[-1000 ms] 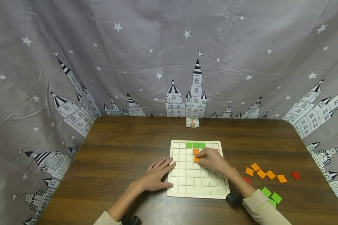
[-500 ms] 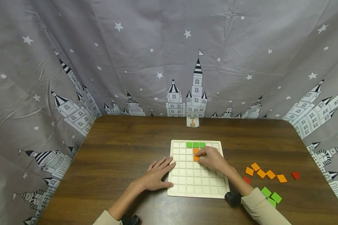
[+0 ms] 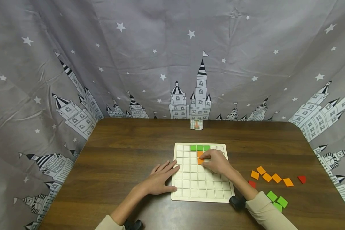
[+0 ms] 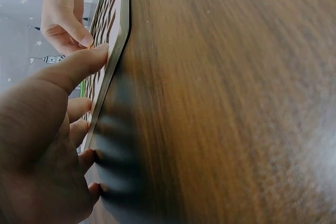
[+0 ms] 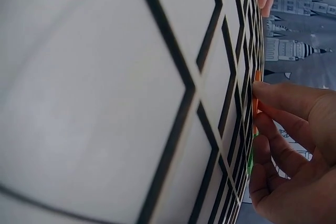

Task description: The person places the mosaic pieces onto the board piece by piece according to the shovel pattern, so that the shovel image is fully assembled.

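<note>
A pale wooden grid board (image 3: 194, 184) lies on the table, with three green tiles (image 3: 200, 148) in its far row. Below the middle one sit two orange square tiles, one under the other. My right hand (image 3: 217, 163) pinches the nearer orange tile (image 3: 200, 161) between thumb and fingers, at the board's surface; the right wrist view shows the thumb on its orange edge (image 5: 256, 107). At the board's left edge my left hand (image 3: 160, 182) rests with fingers spread, thumb and fingertips touching the rim, as the left wrist view also shows.
Several loose orange tiles (image 3: 276, 178) lie right of the board, along with red pieces (image 3: 302, 179) and green tiles (image 3: 282, 202). A small patterned card (image 3: 196, 124) stands at the table's back edge against a grey curtain (image 3: 149, 57) printed with castles.
The right hand's orange tile has shifted slightly away from me and straightened, now lined up in the square below the other orange tile. The left hand stays put.
</note>
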`<state>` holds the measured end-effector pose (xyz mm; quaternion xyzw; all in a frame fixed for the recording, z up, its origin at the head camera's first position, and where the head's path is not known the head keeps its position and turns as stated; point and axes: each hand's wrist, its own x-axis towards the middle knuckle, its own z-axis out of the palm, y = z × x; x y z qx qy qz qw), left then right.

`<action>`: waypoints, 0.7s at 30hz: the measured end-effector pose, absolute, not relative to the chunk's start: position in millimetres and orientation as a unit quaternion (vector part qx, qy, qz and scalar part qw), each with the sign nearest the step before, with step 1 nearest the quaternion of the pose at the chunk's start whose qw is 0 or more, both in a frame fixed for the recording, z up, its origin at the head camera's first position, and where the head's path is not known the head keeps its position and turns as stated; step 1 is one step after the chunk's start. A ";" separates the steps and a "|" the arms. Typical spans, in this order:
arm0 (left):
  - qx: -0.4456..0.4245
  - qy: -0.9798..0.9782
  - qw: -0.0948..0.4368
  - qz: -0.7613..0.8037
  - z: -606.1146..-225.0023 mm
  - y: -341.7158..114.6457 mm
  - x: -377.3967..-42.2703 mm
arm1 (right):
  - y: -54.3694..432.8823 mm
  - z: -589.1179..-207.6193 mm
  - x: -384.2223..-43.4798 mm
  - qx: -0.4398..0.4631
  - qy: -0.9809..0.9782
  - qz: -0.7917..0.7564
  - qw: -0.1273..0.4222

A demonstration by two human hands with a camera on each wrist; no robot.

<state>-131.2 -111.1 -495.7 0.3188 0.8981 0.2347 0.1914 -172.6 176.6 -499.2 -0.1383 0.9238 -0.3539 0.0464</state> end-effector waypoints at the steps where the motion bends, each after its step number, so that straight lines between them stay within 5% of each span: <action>1: 0.319 0.898 0.192 0.235 -495.6 -111.2 -131.2 | 176.5 -499.2 -172.7 -0.139 0.924 -0.354 0.046; 21: 0.319 0.897 0.193 0.236 -495.2 -110.4 -131.2 | 183.4 -499.0 -170.2 -0.162 0.921 -0.352 0.046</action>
